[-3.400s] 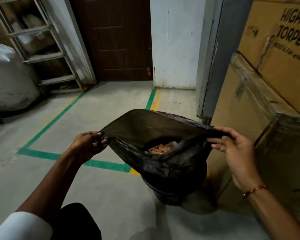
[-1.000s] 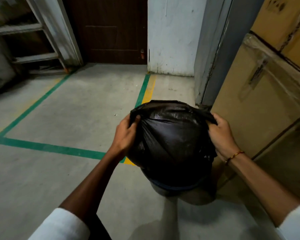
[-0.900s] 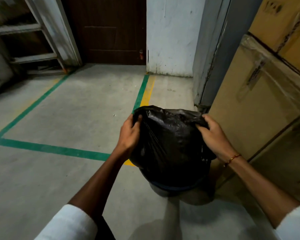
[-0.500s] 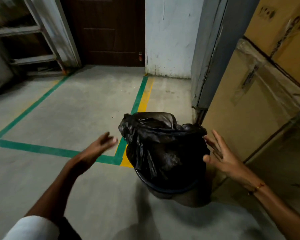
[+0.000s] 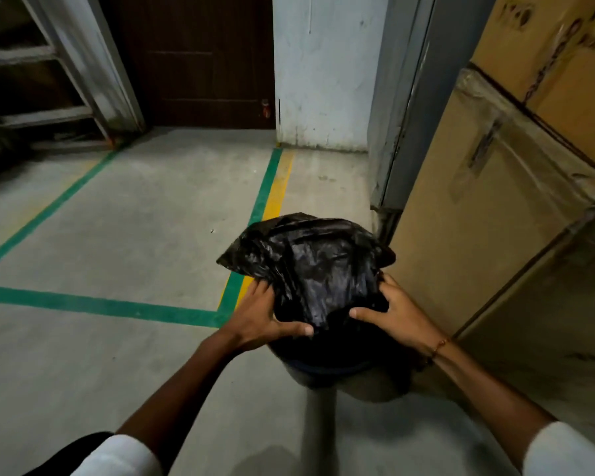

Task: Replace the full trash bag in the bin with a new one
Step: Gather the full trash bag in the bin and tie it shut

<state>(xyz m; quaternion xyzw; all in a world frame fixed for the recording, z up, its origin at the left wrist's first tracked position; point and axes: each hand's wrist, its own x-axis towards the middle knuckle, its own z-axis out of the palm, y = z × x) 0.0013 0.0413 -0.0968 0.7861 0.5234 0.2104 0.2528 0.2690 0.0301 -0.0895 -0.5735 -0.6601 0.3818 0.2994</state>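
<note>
Cardboard boxes [image 5: 488,214] crowd bin [image 5: 354,379] right; bare floor [image 5: 124,235] left.

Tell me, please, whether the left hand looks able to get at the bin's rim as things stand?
Probably yes. The left hand already rests on the black bag just above the bin, with open floor on that side. Only the bag draped over the rim covers it.

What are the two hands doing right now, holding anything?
Left hand: grips the left side of the black trash bag.
Right hand: grips the bag's right side.
</note>
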